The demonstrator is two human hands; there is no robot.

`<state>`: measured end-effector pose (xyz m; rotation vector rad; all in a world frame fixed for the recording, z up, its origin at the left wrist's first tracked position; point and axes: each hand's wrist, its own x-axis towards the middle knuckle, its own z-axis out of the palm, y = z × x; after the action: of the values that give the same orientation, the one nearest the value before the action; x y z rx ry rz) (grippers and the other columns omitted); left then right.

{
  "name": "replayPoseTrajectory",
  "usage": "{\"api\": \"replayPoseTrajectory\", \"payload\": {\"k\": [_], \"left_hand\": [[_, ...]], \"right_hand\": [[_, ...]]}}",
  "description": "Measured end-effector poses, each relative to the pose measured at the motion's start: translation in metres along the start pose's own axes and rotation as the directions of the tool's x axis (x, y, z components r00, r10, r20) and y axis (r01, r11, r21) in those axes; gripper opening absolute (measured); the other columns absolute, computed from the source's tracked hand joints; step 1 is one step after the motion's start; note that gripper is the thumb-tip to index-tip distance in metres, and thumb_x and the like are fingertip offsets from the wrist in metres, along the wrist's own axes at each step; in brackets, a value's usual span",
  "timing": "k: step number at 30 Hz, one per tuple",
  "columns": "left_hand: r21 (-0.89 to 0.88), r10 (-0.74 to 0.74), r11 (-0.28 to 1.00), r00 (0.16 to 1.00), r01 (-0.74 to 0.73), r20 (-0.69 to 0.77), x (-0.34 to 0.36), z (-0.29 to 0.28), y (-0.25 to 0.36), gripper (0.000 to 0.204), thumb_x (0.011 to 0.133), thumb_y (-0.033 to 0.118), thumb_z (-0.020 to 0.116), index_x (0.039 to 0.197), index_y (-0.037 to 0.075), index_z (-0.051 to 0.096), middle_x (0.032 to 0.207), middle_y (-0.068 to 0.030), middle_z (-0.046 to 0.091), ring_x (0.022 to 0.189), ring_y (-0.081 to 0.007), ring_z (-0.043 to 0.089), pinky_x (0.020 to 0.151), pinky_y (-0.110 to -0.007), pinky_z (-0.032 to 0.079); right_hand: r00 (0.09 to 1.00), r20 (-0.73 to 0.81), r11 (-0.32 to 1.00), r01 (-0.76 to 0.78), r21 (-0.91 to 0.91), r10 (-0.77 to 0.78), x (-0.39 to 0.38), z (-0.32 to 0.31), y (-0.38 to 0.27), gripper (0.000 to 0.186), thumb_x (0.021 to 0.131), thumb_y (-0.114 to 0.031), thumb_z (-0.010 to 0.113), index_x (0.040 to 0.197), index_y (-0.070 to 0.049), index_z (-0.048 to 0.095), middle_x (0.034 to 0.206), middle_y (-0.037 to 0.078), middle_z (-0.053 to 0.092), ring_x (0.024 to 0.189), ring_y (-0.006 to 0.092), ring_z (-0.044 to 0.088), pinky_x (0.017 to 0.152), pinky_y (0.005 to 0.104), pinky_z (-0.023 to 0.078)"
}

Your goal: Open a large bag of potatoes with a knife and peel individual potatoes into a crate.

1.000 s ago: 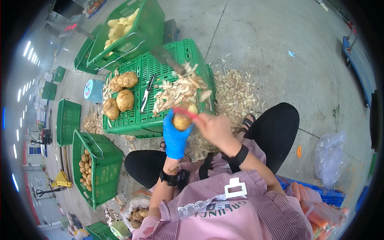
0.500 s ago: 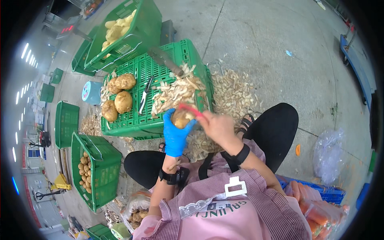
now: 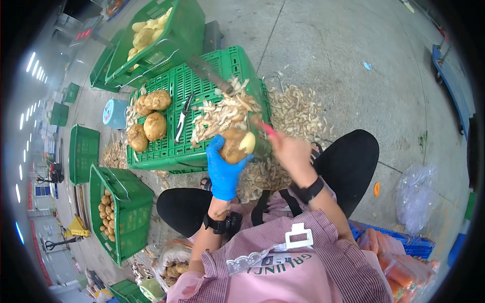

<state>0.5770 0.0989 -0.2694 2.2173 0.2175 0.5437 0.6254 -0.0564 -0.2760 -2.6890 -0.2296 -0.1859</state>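
My left hand, in a blue glove, grips a brown potato with a pale peeled patch on its right side. Just to the right, my bare right hand is closed on a red-handled peeler, blurred by motion and held clear of the potato. Both are over the near edge of an upturned green crate. On it lie several unpeeled potatoes, a knife with a white and black handle and a heap of peelings.
A green crate of pale potatoes stands at upper left, another with brown potatoes at lower left. More peelings lie on the floor. Bagged carrots are at lower right, a plastic bag and blue trolley at right.
My right hand with the peeler has moved right, off the potato. The potato now shows more of its pale patch, and my left hand is slightly higher.
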Motion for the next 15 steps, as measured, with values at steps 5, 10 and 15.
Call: {"api": "replayPoseTrajectory", "payload": {"k": [5, 10, 15], "left_hand": [[-0.110, -0.039, 0.993, 0.999, 0.038, -0.011, -0.007, 0.003, -0.013, 0.067, 0.050, 0.016, 0.077, 0.100, 0.001, 0.035, 0.105, -0.0138, 0.040, 0.098, -0.0245, 0.043, 0.083, -0.033, 0.037], [-0.120, -0.132, 0.983, 0.989, 0.139, 0.066, 0.000, -0.002, 0.001, 0.070, 0.051, 0.020, 0.077, 0.103, -0.001, 0.035, 0.103, -0.0131, 0.041, 0.096, -0.0229, 0.044, 0.081, -0.032, 0.038], [-0.037, -0.101, 0.994, 0.994, 0.103, 0.052, -0.010, -0.007, -0.007, 0.074, 0.051, 0.023, 0.077, 0.107, -0.002, 0.036, 0.101, -0.0139, 0.044, 0.093, -0.0229, 0.047, 0.079, -0.031, 0.040]], "right_hand": [[0.975, -0.057, 0.948, 0.222, 0.227, -0.215, -0.016, -0.007, -0.016, 0.022, 0.078, -0.031, 0.048, 0.070, -0.011, 0.053, 0.049, 0.010, 0.050, 0.042, 0.0269, 0.050, 0.039, 0.0370, 0.038], [0.996, 0.086, 0.986, 0.017, 0.164, -0.031, -0.001, 0.012, 0.012, 0.027, 0.078, -0.034, 0.046, 0.064, -0.010, 0.049, 0.046, 0.008, 0.050, 0.038, 0.0252, 0.049, 0.039, 0.0345, 0.037], [0.930, -0.086, 0.896, 0.366, 0.250, -0.356, -0.019, -0.015, -0.016, 0.023, 0.077, -0.031, 0.048, 0.066, -0.012, 0.052, 0.045, 0.008, 0.049, 0.041, 0.0254, 0.050, 0.038, 0.0371, 0.037]]}}
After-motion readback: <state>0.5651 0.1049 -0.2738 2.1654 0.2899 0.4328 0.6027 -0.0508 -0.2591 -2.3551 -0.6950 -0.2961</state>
